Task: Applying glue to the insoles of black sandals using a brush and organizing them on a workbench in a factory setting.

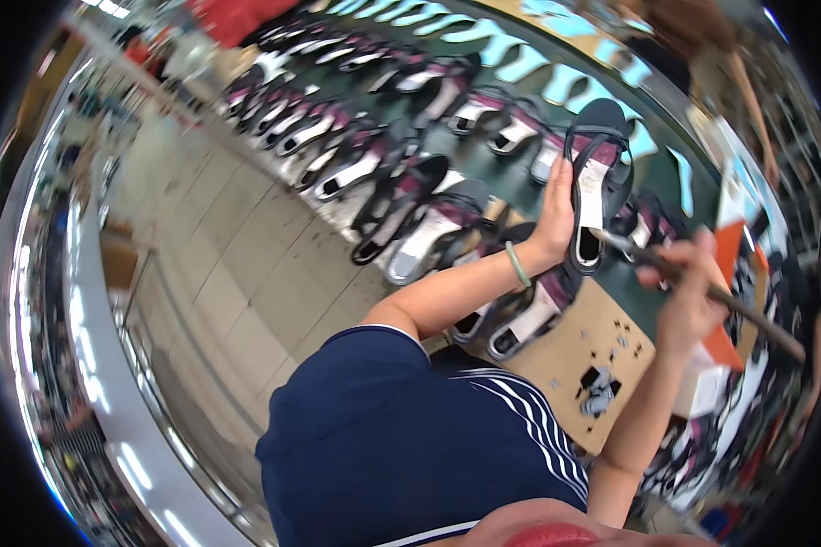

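A black strappy sandal (596, 187) with a pale insole is raised over the bench in my left hand (556, 219), whose fingers grip its left side. A green bangle circles that wrist. The toe of the sandal points down toward me, and its heel is up and away. My right hand (689, 290) is closed around a long-handled brush (759, 321). The brush's pale tip reaches the dark patch at the lower end of the insole; whether it touches is too blurred to tell.
Rows of similar sandals (424, 246) line the bench at the left. Light-blue insole-shaped pieces (520, 66) lie along its far side. A tan board (566, 365) bears small grey and black bits. An orange box (728, 255) and a white box (700, 387) stand at the right.
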A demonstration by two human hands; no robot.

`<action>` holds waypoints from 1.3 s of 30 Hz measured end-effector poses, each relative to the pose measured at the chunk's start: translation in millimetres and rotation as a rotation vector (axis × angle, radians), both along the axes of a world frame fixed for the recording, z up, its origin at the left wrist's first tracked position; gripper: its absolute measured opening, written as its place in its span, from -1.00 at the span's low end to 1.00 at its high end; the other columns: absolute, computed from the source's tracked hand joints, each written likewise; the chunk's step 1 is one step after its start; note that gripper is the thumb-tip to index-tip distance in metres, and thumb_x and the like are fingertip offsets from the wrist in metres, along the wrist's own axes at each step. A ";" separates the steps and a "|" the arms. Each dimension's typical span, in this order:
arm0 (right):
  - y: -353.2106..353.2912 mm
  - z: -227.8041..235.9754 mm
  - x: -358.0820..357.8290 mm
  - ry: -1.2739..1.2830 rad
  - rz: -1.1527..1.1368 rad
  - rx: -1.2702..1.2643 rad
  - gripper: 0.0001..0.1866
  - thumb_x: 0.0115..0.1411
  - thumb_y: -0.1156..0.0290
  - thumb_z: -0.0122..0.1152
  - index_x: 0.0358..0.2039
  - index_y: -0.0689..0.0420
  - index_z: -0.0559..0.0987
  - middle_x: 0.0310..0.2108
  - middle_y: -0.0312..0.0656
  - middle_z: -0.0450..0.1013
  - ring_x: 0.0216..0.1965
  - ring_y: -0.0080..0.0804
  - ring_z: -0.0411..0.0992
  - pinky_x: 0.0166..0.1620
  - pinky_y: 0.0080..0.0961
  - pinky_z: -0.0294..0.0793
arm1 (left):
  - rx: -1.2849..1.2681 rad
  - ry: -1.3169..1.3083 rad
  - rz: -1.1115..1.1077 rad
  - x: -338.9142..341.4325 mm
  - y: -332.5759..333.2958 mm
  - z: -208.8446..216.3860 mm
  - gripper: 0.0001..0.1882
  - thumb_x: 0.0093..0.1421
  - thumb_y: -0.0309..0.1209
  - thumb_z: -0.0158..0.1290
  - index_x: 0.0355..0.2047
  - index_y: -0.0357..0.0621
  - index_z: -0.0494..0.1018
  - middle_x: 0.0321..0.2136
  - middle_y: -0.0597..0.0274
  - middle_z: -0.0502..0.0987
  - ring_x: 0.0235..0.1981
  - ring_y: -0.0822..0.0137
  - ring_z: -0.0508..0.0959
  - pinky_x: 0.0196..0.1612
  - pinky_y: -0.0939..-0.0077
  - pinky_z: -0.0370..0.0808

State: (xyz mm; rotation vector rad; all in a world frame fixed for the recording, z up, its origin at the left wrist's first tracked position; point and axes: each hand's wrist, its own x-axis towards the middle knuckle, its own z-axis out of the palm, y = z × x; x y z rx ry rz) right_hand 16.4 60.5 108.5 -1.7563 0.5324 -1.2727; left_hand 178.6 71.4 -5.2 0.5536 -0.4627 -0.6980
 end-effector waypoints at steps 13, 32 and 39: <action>-24.8 27.6 -60.1 -0.243 -0.183 0.245 -0.52 0.41 0.14 -0.27 -0.22 0.32 0.50 -0.20 0.04 0.45 -0.39 -0.43 0.42 -0.29 -0.59 0.45 | 0.228 0.189 0.484 268.0 190.9 11.4 -0.51 0.31 0.08 -0.23 0.02 0.04 0.38 -0.04 0.26 0.49 0.01 0.21 0.43 0.12 0.10 0.27; -25.0 -45.7 -115.4 -0.153 -0.261 0.562 -0.62 0.35 0.12 -0.07 -0.24 0.22 0.48 -0.40 -0.14 0.49 -0.51 -0.58 0.37 -0.40 -0.71 0.37 | 0.451 -0.006 0.944 488.8 424.9 18.6 -0.20 0.16 0.42 -0.46 -0.24 0.04 0.49 -0.49 0.32 0.57 -0.52 0.37 0.43 -0.52 0.40 0.23; -23.5 -51.7 -110.4 -0.163 -0.294 0.615 -0.64 0.34 0.12 -0.05 -0.26 0.19 0.49 -0.42 -0.21 0.47 -0.50 -0.61 0.36 -0.39 -0.74 0.37 | 0.515 0.281 1.020 539.1 416.3 28.2 -0.13 0.08 0.50 -0.47 -0.32 -0.06 0.44 -0.59 0.25 0.50 -0.61 0.35 0.38 -0.52 0.38 0.25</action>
